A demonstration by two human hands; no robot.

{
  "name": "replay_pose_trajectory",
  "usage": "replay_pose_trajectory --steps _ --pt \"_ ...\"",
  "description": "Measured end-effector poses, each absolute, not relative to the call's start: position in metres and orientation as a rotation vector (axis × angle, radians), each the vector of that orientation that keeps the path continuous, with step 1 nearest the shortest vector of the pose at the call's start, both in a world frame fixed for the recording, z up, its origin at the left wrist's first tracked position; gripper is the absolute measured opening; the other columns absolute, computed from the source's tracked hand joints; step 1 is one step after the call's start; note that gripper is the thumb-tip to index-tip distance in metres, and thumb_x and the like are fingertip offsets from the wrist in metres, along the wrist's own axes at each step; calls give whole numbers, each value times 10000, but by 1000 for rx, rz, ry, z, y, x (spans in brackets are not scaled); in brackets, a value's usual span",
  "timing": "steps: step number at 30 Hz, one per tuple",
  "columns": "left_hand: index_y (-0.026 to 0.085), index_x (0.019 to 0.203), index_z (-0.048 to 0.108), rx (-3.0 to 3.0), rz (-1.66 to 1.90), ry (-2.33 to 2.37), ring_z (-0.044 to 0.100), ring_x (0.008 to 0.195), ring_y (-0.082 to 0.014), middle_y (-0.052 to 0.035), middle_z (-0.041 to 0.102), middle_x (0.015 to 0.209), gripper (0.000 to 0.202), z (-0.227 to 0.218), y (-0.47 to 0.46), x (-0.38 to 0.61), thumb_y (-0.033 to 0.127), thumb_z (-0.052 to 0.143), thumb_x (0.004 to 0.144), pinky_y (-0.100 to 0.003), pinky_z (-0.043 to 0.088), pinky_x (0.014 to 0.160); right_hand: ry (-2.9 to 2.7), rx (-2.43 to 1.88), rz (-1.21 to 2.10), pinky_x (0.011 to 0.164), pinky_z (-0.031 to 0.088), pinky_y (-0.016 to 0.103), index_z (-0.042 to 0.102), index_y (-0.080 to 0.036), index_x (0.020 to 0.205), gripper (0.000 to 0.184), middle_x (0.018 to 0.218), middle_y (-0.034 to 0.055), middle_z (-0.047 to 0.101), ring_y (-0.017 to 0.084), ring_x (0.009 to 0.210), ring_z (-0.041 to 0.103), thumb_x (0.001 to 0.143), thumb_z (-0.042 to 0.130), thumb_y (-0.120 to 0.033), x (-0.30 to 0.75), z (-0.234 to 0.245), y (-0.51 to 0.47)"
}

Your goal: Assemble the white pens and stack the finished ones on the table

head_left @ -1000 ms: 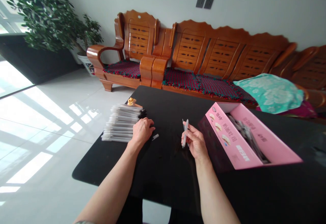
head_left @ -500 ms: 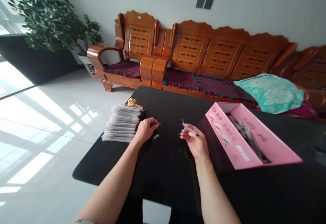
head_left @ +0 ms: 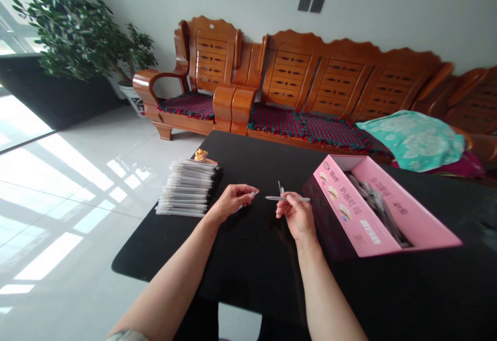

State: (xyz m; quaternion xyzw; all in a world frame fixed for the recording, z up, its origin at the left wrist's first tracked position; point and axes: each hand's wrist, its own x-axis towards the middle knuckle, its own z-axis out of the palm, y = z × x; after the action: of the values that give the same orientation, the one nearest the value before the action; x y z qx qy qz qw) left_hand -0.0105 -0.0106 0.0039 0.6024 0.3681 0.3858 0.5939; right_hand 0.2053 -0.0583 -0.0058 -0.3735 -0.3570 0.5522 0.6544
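My left hand (head_left: 233,201) pinches a small clear pen cap (head_left: 254,193) between thumb and fingers, over the dark tabletop. A second pale piece, perhaps another cap, shows partly beneath these fingers. My right hand (head_left: 298,216) is closed on an uncapped clear pen (head_left: 274,197), held level with its tip toward the left hand's cap; a gap separates them. Another slim pen (head_left: 279,187) stands nearly upright in the same fingers, tip up, its lower part hidden by the hand. Left of my left hand lies a stacked pile of clear pens (head_left: 184,188) with dark ends facing right.
A pink open box (head_left: 353,227) with grey, slender items inside stands right of my right hand on the black table (head_left: 248,258). Behind the pen pile sits a small tan figurine (head_left: 201,155). A wooden sofa (head_left: 291,72) lines the wall beyond.
My left hand has moved right and lifted a cap toward the right hand. In my right hand, one pen has turned so its tip points left.
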Motion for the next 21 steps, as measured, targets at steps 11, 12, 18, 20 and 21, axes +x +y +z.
replay_pose_trajectory --steps 11,12,18,20,21 --pt "104 905 686 1529 812 812 496 577 -86 -9 590 667 349 8 -14 -3 426 687 772 -178 356 513 -872 -912 1270 431 564 244 692 -143 866 208 653 49 732 170 494 684 791 714 -336 198 -6 -59" --pt "103 904 687 1540 815 804 496 576 -86 -10 592 668 344 8 -14 -3 422 684 775 -179 361 517 -881 -917 1273 430 565 242 691 -144 868 214 651 48 732 168 491 683 793 712 -343 198 -7 -59" --pt "102 935 701 1612 774 812 519 571 -97 -24 610 663 345 7 -16 1 419 645 811 -180 386 512 -900 -919 1314 433 571 249 688 -139 877 235 661 58 735 174 495 687 790 716 -356 198 -7 -60" --pt "106 955 709 1643 748 856 531 559 -103 -27 615 654 362 5 -17 1 433 622 826 -184 395 506 -889 -915 1316 432 568 245 689 -137 870 229 659 59 735 174 494 687 784 723 -346 198 -6 -60" --pt "110 957 712 1660 736 880 537 553 -106 -28 619 651 366 4 -17 1 440 614 831 -185 398 503 -885 -913 1317 431 568 244 690 -137 868 226 656 58 734 174 494 687 782 725 -343 198 -5 -60"
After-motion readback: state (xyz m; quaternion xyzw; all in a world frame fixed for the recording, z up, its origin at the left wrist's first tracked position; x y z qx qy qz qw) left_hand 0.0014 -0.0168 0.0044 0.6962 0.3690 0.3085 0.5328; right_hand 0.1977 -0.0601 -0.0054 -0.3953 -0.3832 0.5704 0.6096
